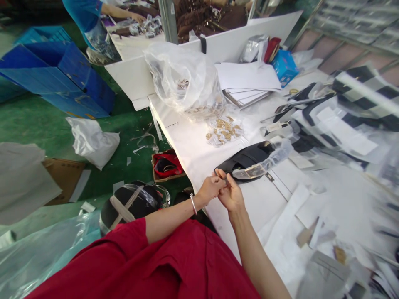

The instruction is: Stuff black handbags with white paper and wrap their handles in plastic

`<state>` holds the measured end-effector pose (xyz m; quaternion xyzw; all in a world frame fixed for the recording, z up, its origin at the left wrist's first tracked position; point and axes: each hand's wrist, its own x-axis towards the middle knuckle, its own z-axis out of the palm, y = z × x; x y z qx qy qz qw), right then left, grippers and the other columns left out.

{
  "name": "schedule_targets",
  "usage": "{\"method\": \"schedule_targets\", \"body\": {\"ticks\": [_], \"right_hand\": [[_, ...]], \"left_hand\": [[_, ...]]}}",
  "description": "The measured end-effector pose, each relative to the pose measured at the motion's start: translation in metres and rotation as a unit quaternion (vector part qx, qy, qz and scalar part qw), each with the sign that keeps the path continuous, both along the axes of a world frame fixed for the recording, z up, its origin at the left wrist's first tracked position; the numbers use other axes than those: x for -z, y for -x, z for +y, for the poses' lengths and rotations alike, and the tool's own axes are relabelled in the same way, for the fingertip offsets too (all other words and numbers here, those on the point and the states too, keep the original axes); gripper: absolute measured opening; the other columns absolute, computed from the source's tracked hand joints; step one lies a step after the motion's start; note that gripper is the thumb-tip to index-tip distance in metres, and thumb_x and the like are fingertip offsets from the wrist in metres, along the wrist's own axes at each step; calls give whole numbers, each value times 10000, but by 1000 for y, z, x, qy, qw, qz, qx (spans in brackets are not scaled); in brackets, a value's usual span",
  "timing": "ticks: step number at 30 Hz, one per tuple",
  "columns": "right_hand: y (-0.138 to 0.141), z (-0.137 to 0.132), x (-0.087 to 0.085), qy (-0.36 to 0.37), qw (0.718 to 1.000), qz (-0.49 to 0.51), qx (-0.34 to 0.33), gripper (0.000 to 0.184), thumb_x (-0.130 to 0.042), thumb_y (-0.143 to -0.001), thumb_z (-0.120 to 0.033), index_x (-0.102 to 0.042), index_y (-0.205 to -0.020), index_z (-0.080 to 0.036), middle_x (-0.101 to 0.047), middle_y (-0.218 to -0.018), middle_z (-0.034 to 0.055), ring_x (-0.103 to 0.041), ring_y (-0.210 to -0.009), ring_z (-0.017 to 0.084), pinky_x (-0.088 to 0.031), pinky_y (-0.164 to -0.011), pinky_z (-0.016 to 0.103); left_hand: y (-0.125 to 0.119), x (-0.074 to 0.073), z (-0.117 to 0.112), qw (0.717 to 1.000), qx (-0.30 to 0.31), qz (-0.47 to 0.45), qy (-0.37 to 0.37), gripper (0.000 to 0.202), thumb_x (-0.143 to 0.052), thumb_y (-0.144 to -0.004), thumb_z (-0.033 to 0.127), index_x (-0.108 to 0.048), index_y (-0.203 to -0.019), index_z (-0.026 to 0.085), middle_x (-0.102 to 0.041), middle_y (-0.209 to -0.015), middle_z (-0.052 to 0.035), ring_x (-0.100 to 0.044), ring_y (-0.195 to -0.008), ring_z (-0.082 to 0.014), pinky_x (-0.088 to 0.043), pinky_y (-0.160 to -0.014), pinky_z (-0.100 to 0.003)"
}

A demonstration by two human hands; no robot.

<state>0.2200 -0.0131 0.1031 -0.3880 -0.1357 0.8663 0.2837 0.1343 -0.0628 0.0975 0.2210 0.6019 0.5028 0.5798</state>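
Observation:
My left hand [210,187] and my right hand [231,193] meet at the near edge of the white table [187,141]. The fingers of both pinch together on a small thin item between them, too small to name. Just beyond the fingertips lies a black garment [249,158] with a clear plastic sleeve [268,162] across it. A little pile of small packets with brown tags [223,131] rests farther back. A silver bracelet circles my left wrist.
A large clear plastic bag [183,79] stands at the table's far left. Stacked white paper [246,81], a blue box [284,66] and bagged black-and-white garments [343,120] crowd the right. Blue crates [59,74] and a small box with red contents [166,165] sit on the green floor. Another person in blue [93,20] works behind.

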Motion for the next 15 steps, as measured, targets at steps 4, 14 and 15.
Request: {"method": "schedule_targets", "body": {"ticks": [4,14,15], "right_hand": [[-14,3,0,-11,997,-31,-65,334,-733,-743,-521,-741,-932,-246,-739,-1073,37,-632,-1111,225,-540,-904,349],[-43,-8,11,-69,983,-172,1,296,-873,-595,-358,-751,-836,-237,-753,-954,16,-667,-918,189,-523,-823,325],[-37,-9,11,-78,981,-179,14,293,-884,-574,-356,-746,-798,-226,-751,-880,11,-665,-834,174,-524,-783,317]], "left_hand": [[4,-2,-2,997,-6,72,-2,330,-563,-825,449,-558,-649,169,-516,-501,50,-385,-408,-59,-282,-434,-201],[4,1,-11,984,21,176,-26,321,-489,-889,428,-579,-711,176,-580,-574,41,-457,-438,-72,-353,-458,-192],[4,3,-11,988,32,149,-27,324,-487,-887,432,-571,-709,175,-583,-582,39,-455,-426,-69,-356,-444,-190]]}}
